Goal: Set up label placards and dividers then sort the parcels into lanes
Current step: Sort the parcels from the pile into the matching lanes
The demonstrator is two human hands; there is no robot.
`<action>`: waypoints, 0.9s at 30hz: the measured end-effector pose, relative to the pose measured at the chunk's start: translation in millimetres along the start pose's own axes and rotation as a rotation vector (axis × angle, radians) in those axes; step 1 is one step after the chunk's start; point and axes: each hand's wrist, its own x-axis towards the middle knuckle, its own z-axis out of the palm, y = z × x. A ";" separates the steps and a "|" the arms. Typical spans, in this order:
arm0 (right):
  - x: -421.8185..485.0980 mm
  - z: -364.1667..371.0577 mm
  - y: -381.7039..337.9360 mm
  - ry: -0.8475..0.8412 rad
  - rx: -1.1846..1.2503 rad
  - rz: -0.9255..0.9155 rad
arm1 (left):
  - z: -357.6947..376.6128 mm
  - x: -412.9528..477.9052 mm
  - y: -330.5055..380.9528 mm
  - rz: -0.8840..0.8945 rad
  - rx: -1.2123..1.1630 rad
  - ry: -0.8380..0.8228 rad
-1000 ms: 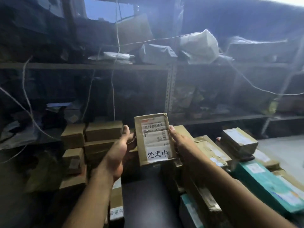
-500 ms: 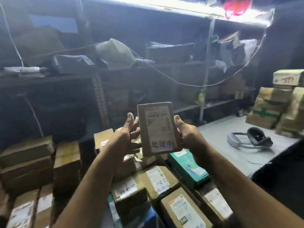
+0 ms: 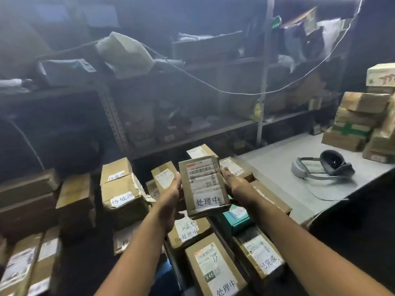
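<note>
Centrally, a small taped cardboard parcel (image 3: 203, 186), labelled 处理中, is held upright over stacked cartons (image 3: 213, 265) beside the worktop's (image 3: 277, 178) left edge. Its long sides are gripped by the left hand (image 3: 171, 195) and the right hand (image 3: 234, 185). It is probably light and stiff, with slippery tape; the edges offer the best hold.

We see of ourselves only a slim left forearm (image 3: 132, 253) and right forearm (image 3: 299, 242), both bare from the view's lower edge to the wrists, ending in our bare left hand (image 3: 171, 199) and right hand (image 3: 237, 186).
</note>
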 end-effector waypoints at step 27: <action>136.5 51.7 83.7 -0.199 -0.246 0.167 | -12.9 137.5 -69.5 -0.319 -0.459 0.390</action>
